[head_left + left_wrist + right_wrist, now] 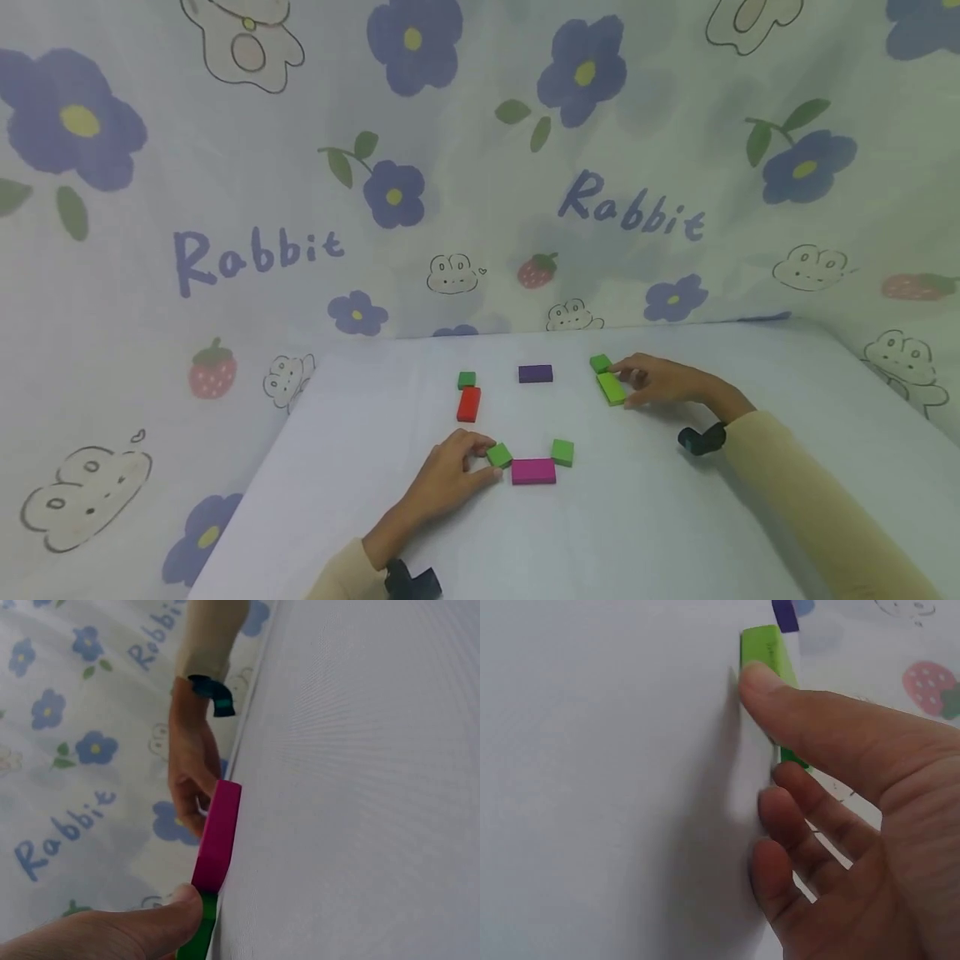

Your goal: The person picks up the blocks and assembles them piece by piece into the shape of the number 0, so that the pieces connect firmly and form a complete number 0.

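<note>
Stretching out, the white desk [652, 525] lay under the half-curled right hand [667, 382] and left hand [446, 477], bearing a magenta block [533, 472], a lime block [611, 389] farther off pinched by the right hand, and a small green block [499, 456] pinched by the left hand beside the magenta block.

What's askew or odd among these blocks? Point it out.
Nothing looks spilled or damaged. Only the left green block, between the left hand's thumb and fingers, looks askew: it is turned at an angle to the magenta block, while the right green block sits nearly square to it.
</note>
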